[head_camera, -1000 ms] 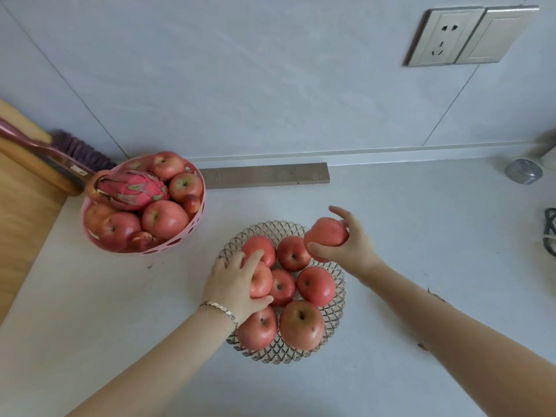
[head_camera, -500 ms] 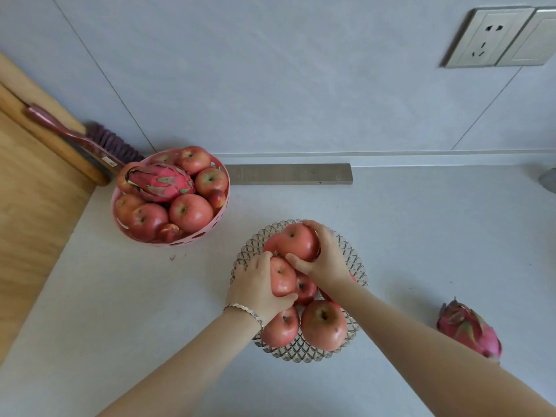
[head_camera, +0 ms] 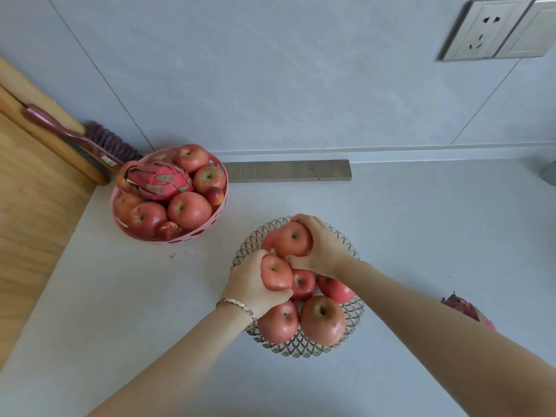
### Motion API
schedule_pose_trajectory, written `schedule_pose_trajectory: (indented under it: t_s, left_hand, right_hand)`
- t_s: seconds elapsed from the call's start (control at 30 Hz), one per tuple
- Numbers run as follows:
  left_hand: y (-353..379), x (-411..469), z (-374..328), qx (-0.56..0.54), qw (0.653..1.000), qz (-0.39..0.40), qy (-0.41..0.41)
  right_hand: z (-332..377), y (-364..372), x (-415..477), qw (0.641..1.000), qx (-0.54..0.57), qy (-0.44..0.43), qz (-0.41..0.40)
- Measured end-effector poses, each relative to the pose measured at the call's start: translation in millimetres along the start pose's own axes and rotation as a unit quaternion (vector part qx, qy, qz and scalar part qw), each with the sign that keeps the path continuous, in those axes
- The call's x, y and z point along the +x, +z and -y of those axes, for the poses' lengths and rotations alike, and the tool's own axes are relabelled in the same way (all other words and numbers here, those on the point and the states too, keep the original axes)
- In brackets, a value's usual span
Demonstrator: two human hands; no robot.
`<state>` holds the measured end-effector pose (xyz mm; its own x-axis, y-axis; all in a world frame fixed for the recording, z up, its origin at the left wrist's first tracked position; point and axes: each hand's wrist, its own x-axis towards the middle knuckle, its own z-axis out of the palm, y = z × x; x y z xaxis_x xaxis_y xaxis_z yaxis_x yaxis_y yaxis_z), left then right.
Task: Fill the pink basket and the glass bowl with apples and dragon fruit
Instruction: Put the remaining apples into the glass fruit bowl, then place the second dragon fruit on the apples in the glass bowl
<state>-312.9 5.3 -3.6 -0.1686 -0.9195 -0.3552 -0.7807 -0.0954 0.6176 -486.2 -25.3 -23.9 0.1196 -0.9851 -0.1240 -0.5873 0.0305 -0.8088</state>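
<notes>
I'm seating apples in the glass bowl (head_camera: 355, 311): right hand (head_camera: 326, 248) grips one (head_camera: 293, 239), left hand (head_camera: 251, 284) grips another (head_camera: 275, 272). Next, probably release gently, then fetch the dragon fruit (head_camera: 469, 311).

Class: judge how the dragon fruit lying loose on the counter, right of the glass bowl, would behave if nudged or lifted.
The dragon fruit looks oval, so a nudge would probably rock or roll it unevenly. Its leafy scales likely give the grip some purchase. It seems bulkier than an apple, so probably heavier; the right forearm hides much of it.
</notes>
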Motion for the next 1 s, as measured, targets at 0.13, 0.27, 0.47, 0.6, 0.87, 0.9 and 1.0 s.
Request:
schedule_pose_trajectory:
  t_s: [0.13,0.27,0.47,0.6,0.87,0.9,1.0]
  left_hand:
    - [2.9,-3.3,5.1,-0.03,0.999,-0.005,0.014]
    - [9.3,-4.9,1.9,0.001,1.0,-0.016,0.009]
    - [11.2,-11.9,-4.3,-0.059,0.997,-0.031,-0.043]
    - [1.5,-12.9,-11.5,0.006,0.995,-0.09,0.051]
    - [12.8,5.8,-20.3,0.28,0.934,-0.028,0.222]
    - [15.3,7.8,-20.7,0.295,0.93,-0.017,0.22]
    - [16.9,10.6,-22.9,0.289,0.933,-0.002,0.213]
  right_hand:
    - [-1.3,5.4,-2.2,1.0,0.015,0.001,0.013]
    - [-8.1,-0.4,-7.1,1.0,0.003,0.0,0.031]
    - [-5.7,-6.0,-17.9,0.998,0.019,0.048,0.03]
    - [-7.0,-23.8,-42.0,0.996,-0.041,0.082,-0.008]
    - [-40.8,-95.2,-118.2,0.903,-0.275,0.329,-0.042]
    - [-51.1,-99.4,-130.8,0.875,-0.268,0.401,-0.022]
    - [-80.7,-94.6,-159.9,0.826,-0.244,0.507,0.007]
